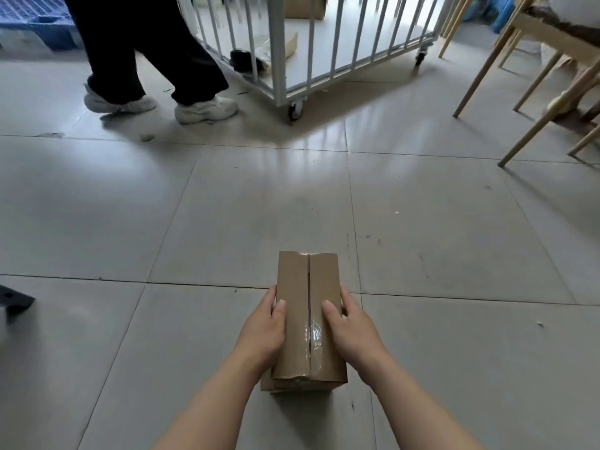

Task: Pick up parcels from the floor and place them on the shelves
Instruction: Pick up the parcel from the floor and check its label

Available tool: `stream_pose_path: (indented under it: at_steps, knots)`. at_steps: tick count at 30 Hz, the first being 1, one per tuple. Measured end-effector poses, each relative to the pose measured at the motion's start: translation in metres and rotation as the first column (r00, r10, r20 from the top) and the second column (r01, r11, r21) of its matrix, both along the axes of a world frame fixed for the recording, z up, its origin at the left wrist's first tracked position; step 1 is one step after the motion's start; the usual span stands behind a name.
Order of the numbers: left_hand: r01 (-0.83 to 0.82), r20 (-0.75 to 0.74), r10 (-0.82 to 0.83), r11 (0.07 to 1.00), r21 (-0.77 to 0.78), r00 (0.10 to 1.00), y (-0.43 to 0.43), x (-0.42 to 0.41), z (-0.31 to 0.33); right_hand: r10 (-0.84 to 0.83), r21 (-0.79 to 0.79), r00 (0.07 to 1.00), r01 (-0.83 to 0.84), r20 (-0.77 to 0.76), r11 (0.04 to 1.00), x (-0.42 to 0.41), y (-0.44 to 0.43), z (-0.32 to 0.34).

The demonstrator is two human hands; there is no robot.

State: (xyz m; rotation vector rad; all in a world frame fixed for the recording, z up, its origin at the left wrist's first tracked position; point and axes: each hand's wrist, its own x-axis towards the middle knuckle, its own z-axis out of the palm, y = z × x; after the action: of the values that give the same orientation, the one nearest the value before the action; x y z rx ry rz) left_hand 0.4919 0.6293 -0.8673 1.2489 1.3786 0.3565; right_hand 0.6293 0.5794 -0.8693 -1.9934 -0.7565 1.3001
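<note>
Carrying step: left hand (pixel 263 332) and right hand (pixel 352 329), fingers clamped on oblong taped brown cardboard parcel (pixel 308 316). Next: finding shelves, none visible.

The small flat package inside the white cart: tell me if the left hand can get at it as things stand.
Probably not. The left hand and right hand both grip the cardboard parcel, and the flat package lies far off behind the white cart bars.

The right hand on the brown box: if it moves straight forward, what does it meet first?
Probably nothing soon: the right hand, gripping the brown cardboard box, points across bare grey floor tiles toward the white barred cart.
</note>
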Motion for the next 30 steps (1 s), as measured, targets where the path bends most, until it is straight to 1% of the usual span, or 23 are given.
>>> stream_pose_path:
  at_steps: [6,14,26,30]
  knots:
    - [-0.002,0.022,0.003,1.000,-0.003,1.000,-0.004,-0.007,0.030,0.009,0.012,1.000,-0.009,0.023,1.000,-0.004,-0.006,0.038]
    - [-0.006,0.067,0.005,1.000,0.016,0.998,-0.009,-0.013,0.119,-0.003,0.052,1.000,0.002,0.031,0.999,-0.008,-0.011,0.129]
    - [0.008,0.123,-0.017,0.997,0.076,0.992,-0.014,-0.012,0.315,0.010,0.134,0.999,-0.015,0.041,0.991,-0.003,-0.015,0.312]
    - [0.010,0.135,-0.021,0.996,0.088,0.991,-0.016,-0.012,0.378,0.028,0.149,0.997,-0.037,0.067,0.988,0.000,-0.019,0.377]
